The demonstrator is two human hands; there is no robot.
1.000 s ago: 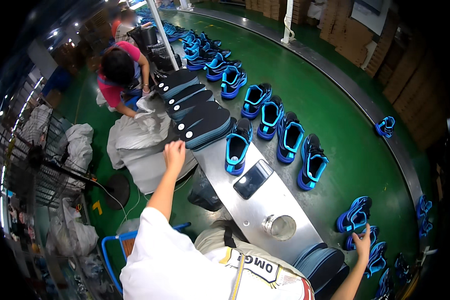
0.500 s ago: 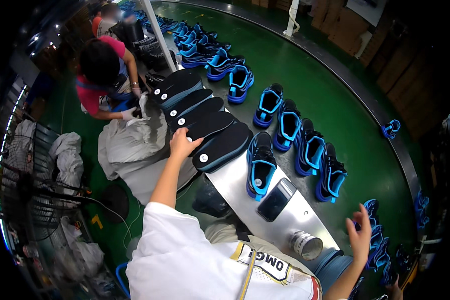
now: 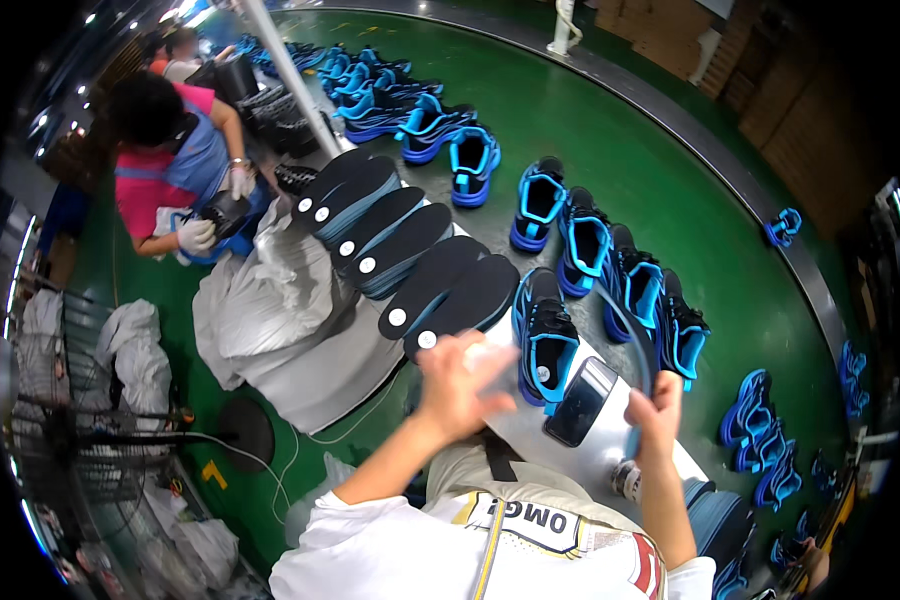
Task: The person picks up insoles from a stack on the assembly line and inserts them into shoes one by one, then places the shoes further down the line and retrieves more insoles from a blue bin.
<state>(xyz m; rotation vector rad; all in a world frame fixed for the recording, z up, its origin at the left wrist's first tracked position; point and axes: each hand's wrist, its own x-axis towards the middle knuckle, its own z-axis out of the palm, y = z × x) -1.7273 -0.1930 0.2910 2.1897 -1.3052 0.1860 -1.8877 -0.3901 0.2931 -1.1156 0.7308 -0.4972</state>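
Note:
My left hand (image 3: 458, 388), blurred, has its fingers apart beside the near end of the stacked black insoles (image 3: 457, 280), which bear white round stickers. It appears to hold nothing. My right hand (image 3: 657, 412) grips the lower end of a thin, curved insole (image 3: 632, 325), seen nearly edge-on and smeared by motion. That insole stands up in front of the row of black and blue sneakers (image 3: 638, 285). Between my hands, a single sneaker (image 3: 547, 340) sits on the metal bench with a round sticker inside its heel. Close by lies a dark phone (image 3: 581, 402).
A roll of tape (image 3: 627, 480) is partly hidden by my right forearm. More insoles (image 3: 715, 510) are piled at the bench's right end. Grey sacks (image 3: 270, 300) lie left of the bench; a gloved co-worker (image 3: 185, 175) handles a dark shoe. Sneakers (image 3: 760, 420) line the green conveyor.
My left hand has left the insole stack and moved right, toward the sneaker. My right hand, spread and bare before, has come inward and now grips an insole. The nearest insoles have shifted.

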